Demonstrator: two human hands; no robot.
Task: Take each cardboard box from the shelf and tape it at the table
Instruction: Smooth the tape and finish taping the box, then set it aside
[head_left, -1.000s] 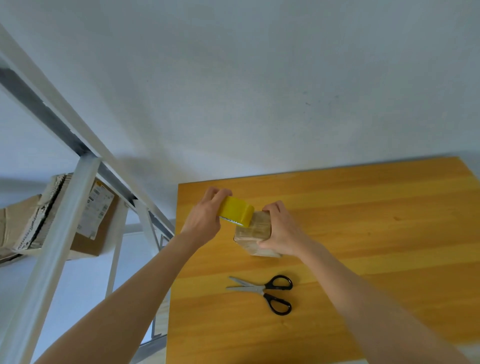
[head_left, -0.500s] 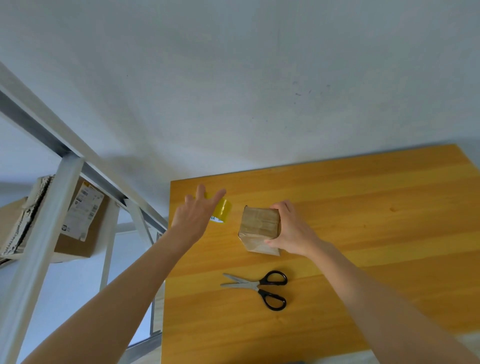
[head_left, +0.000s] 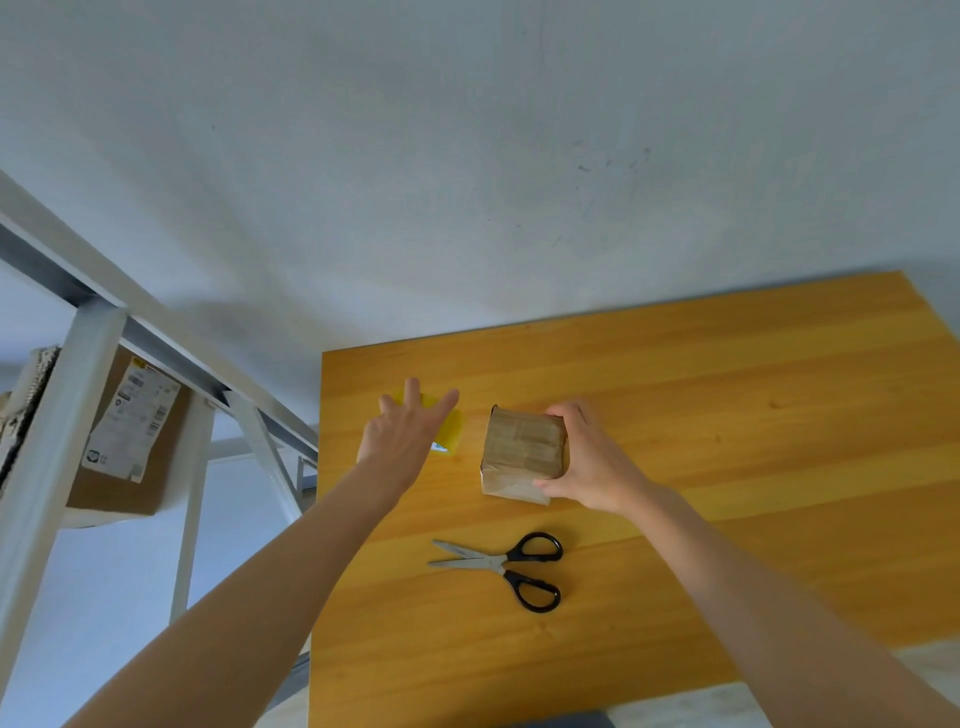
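Left hand (head_left: 402, 434) hovers open over the tape (head_left: 451, 435), right hand (head_left: 587, 462) grips the box (head_left: 522, 449). One careless nudge could roll the tape off the surface (head_left: 727, 415).

This looks like a small packing or storage room rather than a lived-in space. At the left of the frame stands a white metal shelf rack (head_left: 67, 415) holding a large cardboard box (head_left: 124, 493) with a printed shipping label (head_left: 132, 415). Across the lower right, a plain wooden table (head_left: 727, 415) is pushed against a bare, scuffed white wall (head_left: 467, 156), and on it lie black-handled scissors (head_left: 506, 564), a yellow tape roll (head_left: 454, 434) and a small taped box (head_left: 522, 449).
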